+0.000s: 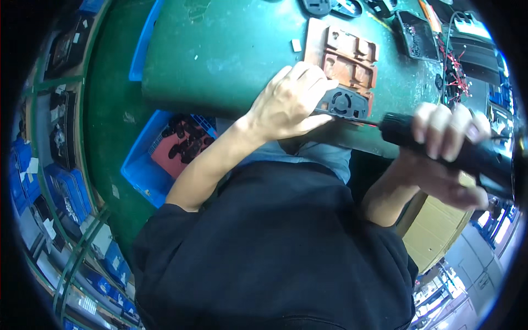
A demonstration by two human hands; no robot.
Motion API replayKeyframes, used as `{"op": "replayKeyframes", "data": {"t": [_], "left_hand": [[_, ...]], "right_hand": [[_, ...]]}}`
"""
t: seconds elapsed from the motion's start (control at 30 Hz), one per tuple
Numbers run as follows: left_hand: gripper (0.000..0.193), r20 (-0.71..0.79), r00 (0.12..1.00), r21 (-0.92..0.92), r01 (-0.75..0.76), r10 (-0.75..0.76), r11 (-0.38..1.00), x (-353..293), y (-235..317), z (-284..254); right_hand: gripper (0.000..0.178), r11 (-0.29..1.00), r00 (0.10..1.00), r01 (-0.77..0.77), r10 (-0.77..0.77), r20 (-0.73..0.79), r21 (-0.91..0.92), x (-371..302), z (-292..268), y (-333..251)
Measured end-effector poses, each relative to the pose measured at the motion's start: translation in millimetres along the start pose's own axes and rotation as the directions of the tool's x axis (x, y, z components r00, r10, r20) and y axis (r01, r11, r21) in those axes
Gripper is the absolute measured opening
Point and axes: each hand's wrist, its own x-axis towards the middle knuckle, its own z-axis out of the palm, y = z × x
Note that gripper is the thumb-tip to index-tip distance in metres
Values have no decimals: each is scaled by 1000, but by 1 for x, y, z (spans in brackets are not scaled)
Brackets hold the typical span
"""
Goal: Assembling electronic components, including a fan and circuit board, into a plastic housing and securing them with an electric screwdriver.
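Note:
A brown fixture (347,66) with moulded recesses lies near the edge of the green work table. In its nearest recess sits a black plastic housing (350,103) with curved slots. My left hand (289,102) grips the left end of this housing, fingers over the top and thumb along the near side. My right hand (448,137) is closed around a black electric screwdriver (397,127). The screwdriver lies almost level, its thin bit pointing left to the housing's near edge. Whether the bit touches a screw is too small to tell.
A black tray (418,36) of small parts stands at the back right, beside red wires (455,74). Black round parts (317,6) lie at the far edge. Below the table's left side is a blue bin (140,165) with black pieces; a cardboard box (437,228) stands at right.

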Motion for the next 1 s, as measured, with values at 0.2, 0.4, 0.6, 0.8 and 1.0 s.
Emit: {"op": "replayKeyframes", "data": {"t": [0.2,0.4,0.6,0.8,1.0], "left_hand": [[67,121,991,68,46,-54,997,3,-14,8],[24,-223,975,68,7,8,998,37,14,1],[13,8,973,162,-229,231,960,225,-14,72],[11,509,858,523,-374,72,766,286,-42,131],[5,642,706,459,-667,300,587,299,-24,140]], "right_hand": [[74,996,980,70,-80,-180,-63,-23,-26,-19],[62,962,907,-62,-57,-418,-267,-76,-19,-45],[62,970,877,-86,-35,-479,-227,-73,-16,-69],[63,967,825,-171,36,-564,-188,-80,-21,-81],[67,962,806,-170,12,-592,-212,-93,-36,-83]]}}
